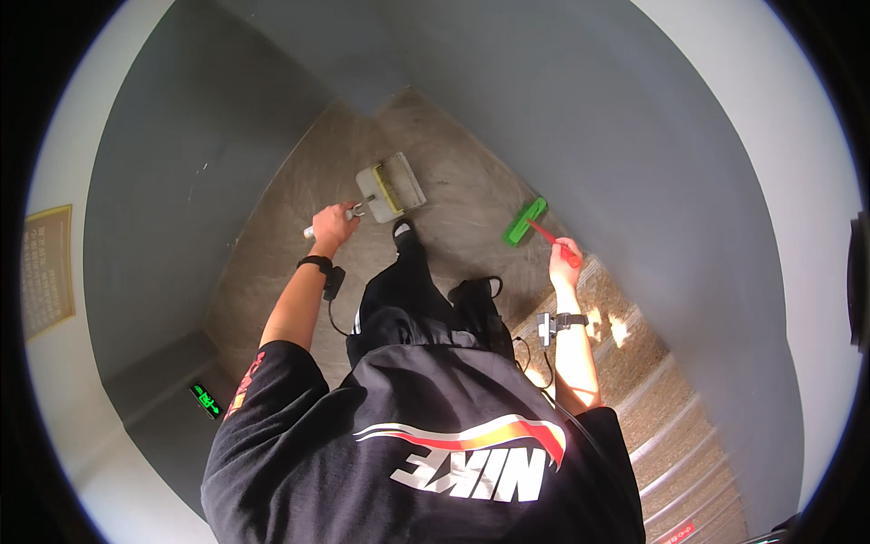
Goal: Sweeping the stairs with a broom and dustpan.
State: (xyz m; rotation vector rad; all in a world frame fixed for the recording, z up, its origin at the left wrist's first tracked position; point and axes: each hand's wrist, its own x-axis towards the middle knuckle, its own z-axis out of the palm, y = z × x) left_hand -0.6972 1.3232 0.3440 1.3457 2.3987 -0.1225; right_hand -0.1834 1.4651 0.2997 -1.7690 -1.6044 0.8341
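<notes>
My left hand [333,226] grips the pale handle of a long-handled dustpan [401,185]. The pan is light grey with a row of yellow comb teeth, and it lies on the floor just ahead of my foot. In my right hand [565,264] is the red handle of a broom [525,222] with a green head and green bristles. The broom head is at the floor near the base of the right wall, well apart from the dustpan. Any debris inside the pan is too small to make out.
A brown-grey landing floor [326,163] meets grey-painted walls [544,88]. Stairs [669,401] with pale edge strips lie behind my right side, partly sunlit. A green exit sign [206,400] is low on the left wall, and a framed notice [51,272] bears writing.
</notes>
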